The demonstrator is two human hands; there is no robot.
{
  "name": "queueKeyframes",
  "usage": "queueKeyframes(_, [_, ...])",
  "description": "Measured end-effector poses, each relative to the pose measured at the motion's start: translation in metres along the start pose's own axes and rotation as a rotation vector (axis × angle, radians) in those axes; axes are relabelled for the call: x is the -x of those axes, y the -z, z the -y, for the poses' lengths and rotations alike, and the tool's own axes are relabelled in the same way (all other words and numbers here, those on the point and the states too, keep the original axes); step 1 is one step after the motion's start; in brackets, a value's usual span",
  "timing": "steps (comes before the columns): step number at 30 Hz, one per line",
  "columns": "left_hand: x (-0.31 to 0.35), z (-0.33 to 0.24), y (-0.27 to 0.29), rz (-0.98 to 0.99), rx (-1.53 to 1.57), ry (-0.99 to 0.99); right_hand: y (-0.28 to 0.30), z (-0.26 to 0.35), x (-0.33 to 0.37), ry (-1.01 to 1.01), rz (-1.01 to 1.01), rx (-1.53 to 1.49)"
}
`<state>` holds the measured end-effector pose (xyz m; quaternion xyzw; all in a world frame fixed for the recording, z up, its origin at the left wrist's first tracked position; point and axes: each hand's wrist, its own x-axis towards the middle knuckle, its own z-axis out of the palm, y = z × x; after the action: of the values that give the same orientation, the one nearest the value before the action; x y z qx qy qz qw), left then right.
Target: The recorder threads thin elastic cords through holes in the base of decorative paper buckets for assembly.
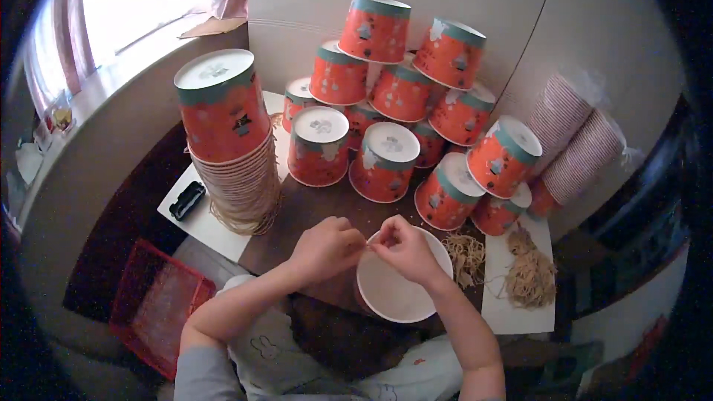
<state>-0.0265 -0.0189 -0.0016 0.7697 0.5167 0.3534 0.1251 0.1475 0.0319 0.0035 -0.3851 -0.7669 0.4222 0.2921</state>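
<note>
A paper bucket (pixel 401 293), white inside, stands mouth up at the table's front edge, close to my lap. My left hand (pixel 329 247) is closed in a pinch at its left rim. Over the bucket's far rim, my right hand (pixel 406 249) also pinches, its fingertips close to those of the left. What they hold is too small to make out. Right of the bucket lies a tangled heap of tan string (pixel 466 258). Farther right, a tied bundle of tan string (pixel 529 271) rests on a white board.
At left rises a tall stack of nested orange buckets (pixel 225 122), string hanging about its lower rims. Several upturned orange buckets (pixel 391 160) are piled at the back. Bagged stacks of buckets (pixel 583 156) lean right. A black object (pixel 187 200) and red basket (pixel 160 289) sit left.
</note>
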Motion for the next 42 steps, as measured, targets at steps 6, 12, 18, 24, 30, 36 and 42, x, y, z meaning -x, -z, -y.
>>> queueKeyframes(6, [0.001,-0.005,0.003,0.017,-0.152,-0.032,0.000,0.000,0.002,0.006,0.052,-0.030])
queueKeyframes(12, [0.002,0.001,-0.004,-0.044,-0.147,-0.072,-0.002,-0.008,0.000,0.063,0.017,-0.048])
queueKeyframes(18, [0.000,-0.006,-0.003,-0.247,-0.414,-0.492,-0.002,-0.006,0.000,0.088,0.010,-0.034])
queueKeyframes(24, [0.004,-0.007,-0.007,-0.233,-0.573,-0.417,-0.002,-0.006,0.000,0.094,-0.010,-0.027])
queueKeyframes(30, [0.006,0.001,-0.006,-0.074,-0.242,0.050,0.001,-0.004,0.001,0.096,0.014,-0.050])
queueKeyframes(36, [0.004,0.014,-0.001,0.236,0.501,0.500,-0.002,-0.007,0.000,0.107,0.012,-0.052])
queueKeyframes(42, [0.001,0.013,0.001,0.301,0.700,0.618,-0.002,0.001,0.000,0.015,0.056,-0.021])
